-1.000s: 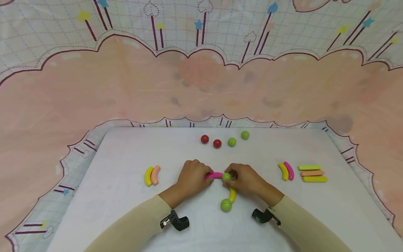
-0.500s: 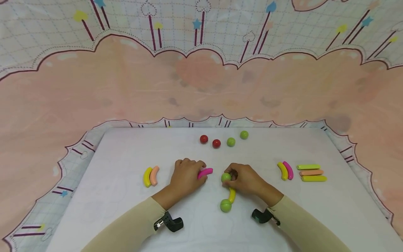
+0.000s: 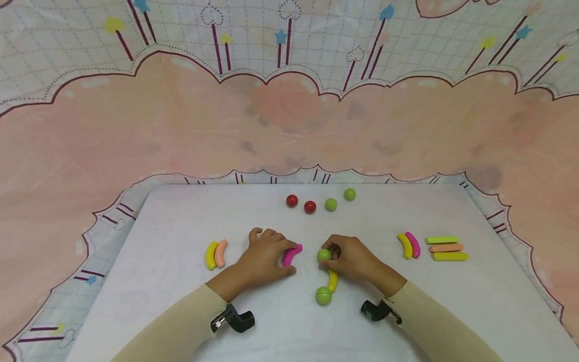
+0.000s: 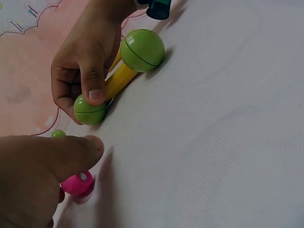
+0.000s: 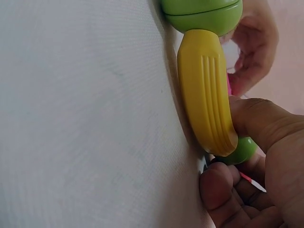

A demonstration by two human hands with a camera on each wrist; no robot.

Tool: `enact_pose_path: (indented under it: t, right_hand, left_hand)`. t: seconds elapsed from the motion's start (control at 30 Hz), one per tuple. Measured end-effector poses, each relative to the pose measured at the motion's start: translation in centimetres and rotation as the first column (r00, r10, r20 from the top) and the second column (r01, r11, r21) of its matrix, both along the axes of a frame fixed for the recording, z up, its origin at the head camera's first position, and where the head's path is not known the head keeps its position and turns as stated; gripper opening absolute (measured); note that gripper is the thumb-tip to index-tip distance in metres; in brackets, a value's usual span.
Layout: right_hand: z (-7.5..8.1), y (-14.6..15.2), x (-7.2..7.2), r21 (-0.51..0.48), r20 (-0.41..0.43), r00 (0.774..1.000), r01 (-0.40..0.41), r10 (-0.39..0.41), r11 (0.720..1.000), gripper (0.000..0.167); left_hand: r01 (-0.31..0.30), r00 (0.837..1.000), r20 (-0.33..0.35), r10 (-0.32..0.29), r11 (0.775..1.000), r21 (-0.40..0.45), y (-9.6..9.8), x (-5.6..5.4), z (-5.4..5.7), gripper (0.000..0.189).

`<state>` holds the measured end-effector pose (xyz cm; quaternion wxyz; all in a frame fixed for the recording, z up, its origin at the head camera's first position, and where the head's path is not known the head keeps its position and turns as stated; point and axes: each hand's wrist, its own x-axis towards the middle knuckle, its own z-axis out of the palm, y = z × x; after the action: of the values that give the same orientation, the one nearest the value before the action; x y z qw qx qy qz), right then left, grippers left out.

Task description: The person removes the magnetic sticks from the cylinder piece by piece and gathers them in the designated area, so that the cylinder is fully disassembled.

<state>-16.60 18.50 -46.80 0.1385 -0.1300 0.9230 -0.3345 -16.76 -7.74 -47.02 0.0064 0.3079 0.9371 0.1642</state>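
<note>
A curved magenta stick (image 3: 291, 255) lies on the white table beside my left hand (image 3: 267, 259). That hand's index finger touches the stick's upper end, and the thumb is spread away from it. In the left wrist view, the round end of the magenta stick shows a small pale dot. My right hand (image 3: 355, 256) pinches a green ball (image 3: 323, 255) between thumb and fingers. A curved yellow stick (image 5: 205, 90) runs from this ball to a second green ball (image 3: 323, 295) nearer me.
Two red balls (image 3: 309, 207) and two green balls (image 3: 330, 204) lie at the back. Yellow and peach curved sticks (image 3: 220, 253) sit at left. At right are a yellow and a magenta curved stick (image 3: 412, 245), beside several straight sticks (image 3: 446, 248).
The magenta stick has come away from the green ball leftward with my left hand and turned more upright. The left thumb has spread from it. My right hand stays on the ball.
</note>
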Motion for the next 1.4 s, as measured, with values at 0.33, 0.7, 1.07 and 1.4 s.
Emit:
enact_pose_path:
  t: [0.33,0.7,1.07,1.4]
  right_hand:
    - [-0.4,0.2,0.0,-0.002,-0.011,1.000,-0.014,0.014,1.000,0.031]
    - [-0.1,0.2,0.0,0.006,-0.003,1.000,0.009,-0.009,1.000,0.031]
    - [-0.3,0.1,0.0,0.015,-0.011,1.000,0.015,-0.015,1.000,0.032]
    - [-0.1,-0.1,0.1,0.017,-0.010,1.000,0.024,-0.024,1.000,0.033]
  left_hand:
    - [0.162,0.984,0.083,-0.161,0.987,-0.006,-0.6,-0.2,-0.1,0.050]
    - [0.107,0.993,0.064,-0.104,0.993,-0.046,-1.4,-1.1,-0.2,0.061]
    - [0.025,0.999,-0.036,-0.025,1.000,-0.001,-4.9,-1.3,0.9,0.061]
    - [-0.060,0.997,-0.055,0.059,0.998,-0.002,-9.1,-0.5,0.9,0.062]
